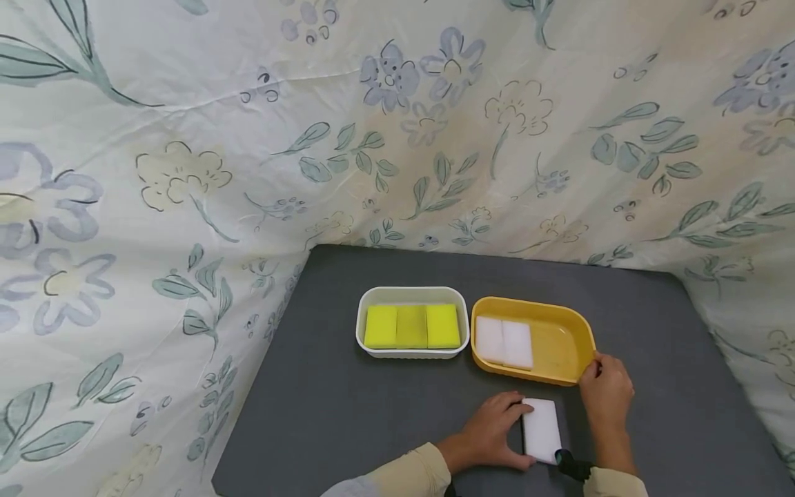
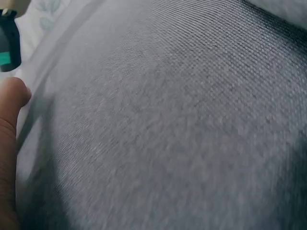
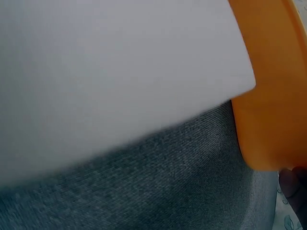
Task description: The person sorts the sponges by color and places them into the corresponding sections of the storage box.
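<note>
My left hand (image 1: 491, 431) holds a white sponge block (image 1: 542, 431) by its ends, with the thumb at the near end and the fingers at the far end. At the front right corner of the yellow-orange tray (image 1: 562, 345), my right hand (image 1: 607, 390) grips the rim. Two white sponge blocks (image 1: 504, 342) lie side by side in the left part of that tray. Close up in the right wrist view, the held sponge (image 3: 120, 72) covers part of the tray (image 3: 268, 110). Only one digit of my left hand (image 2: 8, 143) shows in the left wrist view.
Left of the yellow-orange tray, almost touching it, stands a white tray (image 1: 413, 354) with three yellow sponge blocks (image 1: 412, 326). Both trays are on a dark grey table (image 1: 323, 414). Floral cloth (image 1: 435, 138) hangs behind and at the sides.
</note>
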`<state>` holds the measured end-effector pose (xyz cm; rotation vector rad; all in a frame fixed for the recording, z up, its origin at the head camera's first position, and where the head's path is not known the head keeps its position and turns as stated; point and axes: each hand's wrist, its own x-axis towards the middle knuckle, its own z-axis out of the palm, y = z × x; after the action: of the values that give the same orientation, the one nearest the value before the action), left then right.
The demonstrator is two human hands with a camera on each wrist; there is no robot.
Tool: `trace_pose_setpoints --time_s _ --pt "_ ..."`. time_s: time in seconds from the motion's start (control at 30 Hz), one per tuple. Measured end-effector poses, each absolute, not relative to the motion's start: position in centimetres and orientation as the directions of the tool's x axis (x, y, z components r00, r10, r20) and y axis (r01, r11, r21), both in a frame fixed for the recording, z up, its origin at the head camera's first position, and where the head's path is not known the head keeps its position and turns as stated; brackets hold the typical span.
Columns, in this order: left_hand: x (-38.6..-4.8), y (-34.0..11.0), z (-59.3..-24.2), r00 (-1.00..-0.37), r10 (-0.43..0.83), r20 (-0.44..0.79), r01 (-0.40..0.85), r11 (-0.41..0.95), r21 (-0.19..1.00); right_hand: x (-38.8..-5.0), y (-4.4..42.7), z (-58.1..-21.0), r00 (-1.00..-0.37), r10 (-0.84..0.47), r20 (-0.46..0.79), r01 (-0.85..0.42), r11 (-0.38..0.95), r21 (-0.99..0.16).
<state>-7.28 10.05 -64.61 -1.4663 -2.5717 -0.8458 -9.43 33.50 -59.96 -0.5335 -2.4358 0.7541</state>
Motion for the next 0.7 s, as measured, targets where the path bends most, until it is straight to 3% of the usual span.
trace_pose_setpoints --time_s 0.37,0.63,0.7 --pt "-9.4 8.0 -62.3 -0.446 0.818 0.364 0.886 0.346 0.308 -9.6 33.0 -59.6 -0.783 0.510 0.357 0.213 0.758 -0.616" --pt "-11.8 8.9 -60.4 -0.402 0.758 0.514 0.905 0.244 0.349 -9.7 33.4 -59.8 -0.742 0.478 0.469 0.124 0.787 -0.605" --pt "-12.3 9.5 -59.7 -0.421 0.744 0.519 0.895 0.249 0.369 -9.7 33.5 -59.8 -0.748 0.477 0.461 0.130 0.788 -0.602"
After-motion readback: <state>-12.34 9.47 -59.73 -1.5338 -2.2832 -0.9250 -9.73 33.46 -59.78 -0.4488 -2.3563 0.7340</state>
